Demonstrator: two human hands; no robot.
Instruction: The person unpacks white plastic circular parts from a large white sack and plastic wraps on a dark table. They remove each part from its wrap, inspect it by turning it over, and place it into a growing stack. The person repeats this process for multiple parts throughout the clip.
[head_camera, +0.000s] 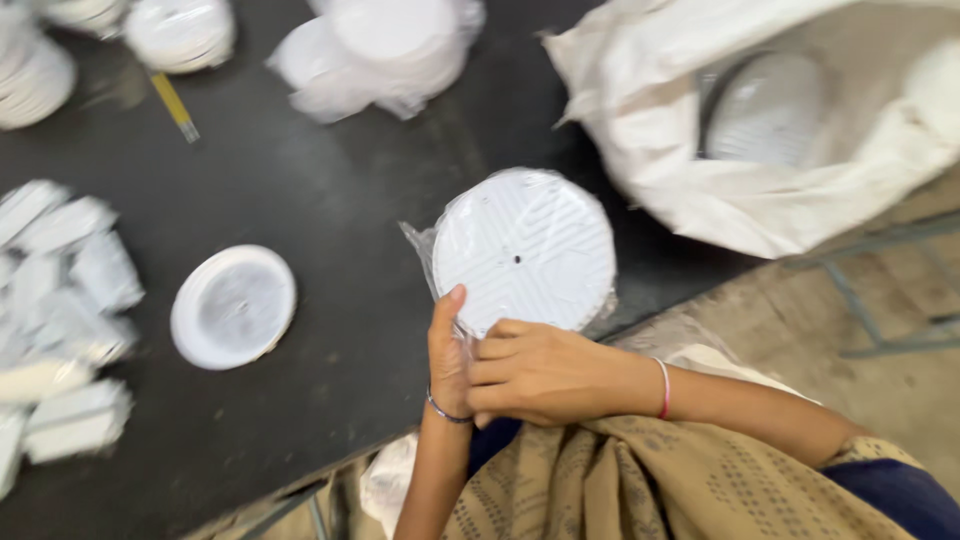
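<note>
Left edge of the dark table (330, 200): a heap of small white flat packets (60, 300), blurred. Next along, a single white round plate-like disc (233, 306) lying flat, well apart from the hands. Top left, more round white pieces (180, 30) and a yellow pencil-like stick (174, 105); top centre, a stack of white discs in clear wrap (385, 50).

Centre, at the near table edge: a white ribbed disc in a clear plastic bag (525, 250), small hole in its middle, held up on a tilt.

Left hand (447, 350): thumb straight up against the disc's lower left rim, over the plastic; rest of the fingers hidden behind. Gripping the bagged disc, as far as I can tell.

Right hand (535, 372): fingers curled in, knuckles up, pressed to the lower rim just beside the left hand. Closed on the bag's edge or the rim; which one is not clear.

Judgement: the plastic looks slippery, so both hands staying low on the rim, pinching film and disc together, seems the steady way to handle it.

Right: open white sack (800, 200) with another ribbed disc (765, 110) inside.
</note>
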